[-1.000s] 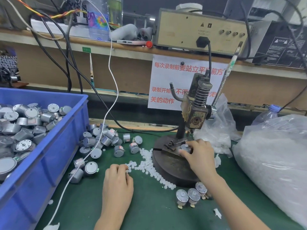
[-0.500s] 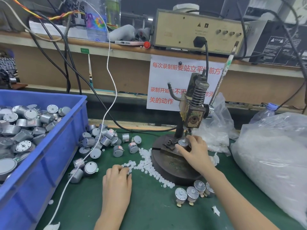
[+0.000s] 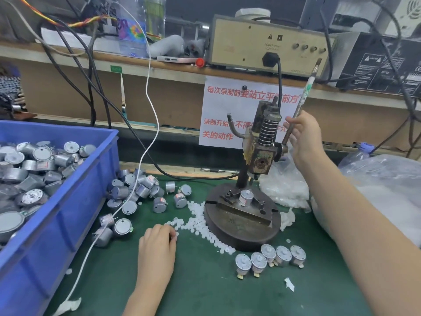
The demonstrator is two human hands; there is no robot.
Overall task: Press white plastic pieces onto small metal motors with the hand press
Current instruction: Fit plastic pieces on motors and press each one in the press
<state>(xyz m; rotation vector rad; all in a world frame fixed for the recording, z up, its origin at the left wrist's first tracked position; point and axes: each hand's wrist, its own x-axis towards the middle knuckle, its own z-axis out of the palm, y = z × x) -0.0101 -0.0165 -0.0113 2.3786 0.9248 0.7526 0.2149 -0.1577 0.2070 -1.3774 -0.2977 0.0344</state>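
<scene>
Shifted right hand (image 3: 305, 137) off small silver motor (image 3: 246, 198) to grip thin metal lever (image 3: 307, 92), pressing next; left hand (image 3: 157, 245) curled on white plastic pieces (image 3: 198, 221), hold unclear.

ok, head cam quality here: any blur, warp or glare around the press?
Head view: wide-angle warp bows the shelf edge; motor in the press fixture reads sharp; right hand on the lever slightly soft; light is even, shadows faint, no harsh glare.

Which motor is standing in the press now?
The single motor upright on the press base, below the head. The others lie in the bin, in a heap beside it, or stand in a row before the base.
</scene>
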